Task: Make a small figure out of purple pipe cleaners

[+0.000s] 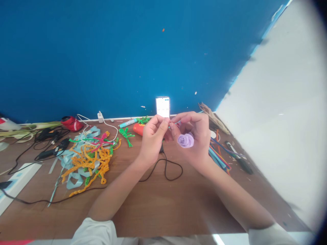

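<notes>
A purple pipe-cleaner flower [186, 140], coiled like a rose, sits in front of the palm of my right hand [200, 143]. The fingers of that hand are curled around it, thumb and fingertips pointing to the left. My left hand [151, 141] is closed in a pinch, its thumb and index fingertips meeting the right fingertips. What the left fingers pinch is too small to make out. A small bluish strand [178, 122] shows between the right fingers; its other end is hidden. Both hands are raised above the brown table [163, 204].
A phone [162, 106] with a lit screen leans against the blue wall. Orange pipe cleaners [89, 158] and light-blue ribbon [74, 180] lie tangled at left, near a white power strip [19, 185]. Coloured pipe cleaners [219, 160] and a dark-handled cutter [240, 158] lie at right.
</notes>
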Available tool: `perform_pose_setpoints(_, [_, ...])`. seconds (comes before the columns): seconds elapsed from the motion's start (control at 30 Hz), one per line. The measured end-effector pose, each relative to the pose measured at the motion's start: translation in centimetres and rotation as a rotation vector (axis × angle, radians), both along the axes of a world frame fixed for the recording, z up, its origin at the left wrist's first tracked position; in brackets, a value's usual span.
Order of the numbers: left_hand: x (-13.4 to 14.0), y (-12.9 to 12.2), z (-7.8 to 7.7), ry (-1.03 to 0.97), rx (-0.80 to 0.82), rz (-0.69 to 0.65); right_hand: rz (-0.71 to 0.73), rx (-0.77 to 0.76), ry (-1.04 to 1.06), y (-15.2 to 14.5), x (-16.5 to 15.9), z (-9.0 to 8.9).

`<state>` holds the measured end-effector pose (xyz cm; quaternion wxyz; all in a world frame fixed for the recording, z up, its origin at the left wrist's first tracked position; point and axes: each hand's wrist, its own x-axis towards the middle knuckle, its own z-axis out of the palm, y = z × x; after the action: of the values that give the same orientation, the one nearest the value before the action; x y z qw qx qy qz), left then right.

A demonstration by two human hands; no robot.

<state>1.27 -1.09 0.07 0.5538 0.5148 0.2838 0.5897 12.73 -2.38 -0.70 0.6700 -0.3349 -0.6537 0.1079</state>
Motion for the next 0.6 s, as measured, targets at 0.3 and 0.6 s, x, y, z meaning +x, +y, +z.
perform_pose_setpoints(0.3, [0.25,-0.48,-0.07,-0.045,-0.03,0.01,-0.13,0.221,-0.078,0.14,-0.39,-0.34])
perform_pose_setpoints(0.6, [0.45,-0.86,-0.1,-0.021,-0.027,0.068,-0.217,0.252,-0.101,-0.39,-0.72,-0.16])
